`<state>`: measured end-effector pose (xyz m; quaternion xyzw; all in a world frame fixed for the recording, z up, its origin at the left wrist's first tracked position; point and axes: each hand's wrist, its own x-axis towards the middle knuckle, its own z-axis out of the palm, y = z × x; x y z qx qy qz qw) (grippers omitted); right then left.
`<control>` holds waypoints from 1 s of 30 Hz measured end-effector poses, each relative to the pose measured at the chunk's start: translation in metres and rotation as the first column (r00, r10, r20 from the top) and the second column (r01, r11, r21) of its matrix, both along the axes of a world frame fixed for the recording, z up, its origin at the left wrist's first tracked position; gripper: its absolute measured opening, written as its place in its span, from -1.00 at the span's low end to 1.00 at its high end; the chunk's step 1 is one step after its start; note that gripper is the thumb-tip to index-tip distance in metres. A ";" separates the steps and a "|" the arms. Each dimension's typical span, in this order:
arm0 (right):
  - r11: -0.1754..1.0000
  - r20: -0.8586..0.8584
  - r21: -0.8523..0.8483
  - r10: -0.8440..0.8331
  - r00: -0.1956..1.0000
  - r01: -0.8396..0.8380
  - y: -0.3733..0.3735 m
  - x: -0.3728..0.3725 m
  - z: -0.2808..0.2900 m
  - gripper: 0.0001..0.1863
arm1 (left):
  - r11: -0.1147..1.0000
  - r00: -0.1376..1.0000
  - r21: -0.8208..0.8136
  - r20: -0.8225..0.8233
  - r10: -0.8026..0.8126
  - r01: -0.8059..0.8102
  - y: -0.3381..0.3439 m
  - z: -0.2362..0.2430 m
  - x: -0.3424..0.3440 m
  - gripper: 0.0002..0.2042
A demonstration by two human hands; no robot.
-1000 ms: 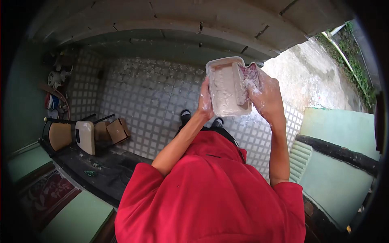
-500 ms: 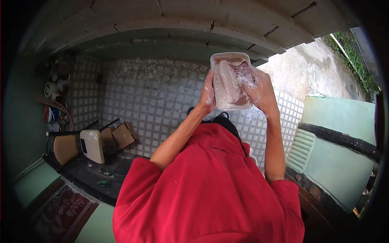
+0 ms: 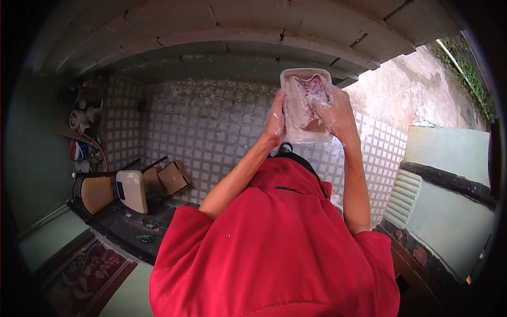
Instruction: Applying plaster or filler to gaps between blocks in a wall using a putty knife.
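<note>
My left hand grips the left side of a white rectangular plastic tray containing pale, creamy paste. In the tray lies a maroon, paste-smeared piece, perhaps a flat tool or pad; its exact kind is unclear. My right hand, smeared with white paste, is closed on that piece at the tray's right side, thumb over it, with the other fingers hidden. The tray is held up in front of my red shirt, over the tiled floor.
Below are white-speckled tiles. To the left are chairs, cardboard boxes, piled household items and a dark ledge. Pale green slabs stand at the right; a doorway opens onto concrete and greenery at upper right.
The maroon piece has tipped from beside the tray's right edge down into the paste. My right hand has moved inward with it, and the tray is slightly higher and farther right in view.
</note>
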<state>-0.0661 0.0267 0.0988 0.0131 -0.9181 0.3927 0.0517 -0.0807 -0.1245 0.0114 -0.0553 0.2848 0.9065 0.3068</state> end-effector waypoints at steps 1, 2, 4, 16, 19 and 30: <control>1.000 0.054 -0.009 -0.017 0.998 0.018 0.000 0.001 0.001 -0.58 | 1.000 1.000 -0.001 -0.004 0.016 -0.016 0.004 -0.003 0.001 -0.48; 1.000 0.046 -0.017 -0.016 0.999 0.017 0.001 0.002 0.000 -0.58 | 1.000 0.999 -0.002 -0.008 0.031 -0.031 0.007 -0.007 0.002 -0.51; 0.983 0.114 -0.185 0.000 0.993 0.021 0.007 0.003 -0.003 -0.52 | 0.999 1.000 -0.046 -0.017 0.024 -0.024 0.011 -0.009 0.002 -0.54; 0.543 0.354 -0.792 0.039 0.934 0.277 0.068 0.010 -0.072 -0.53 | 0.937 0.997 -0.343 -0.006 -0.080 0.073 0.055 -0.031 -0.006 -0.50; 0.430 0.358 -0.855 0.081 0.930 0.291 0.080 0.013 -0.088 -0.48 | 0.906 0.995 -0.412 0.032 -0.098 0.102 0.060 -0.038 -0.003 -0.39; 0.255 0.410 -0.884 0.026 0.912 0.391 0.130 0.003 -0.113 -0.39 | 0.894 0.980 -0.418 0.176 -0.095 0.162 0.098 -0.057 -0.032 -0.34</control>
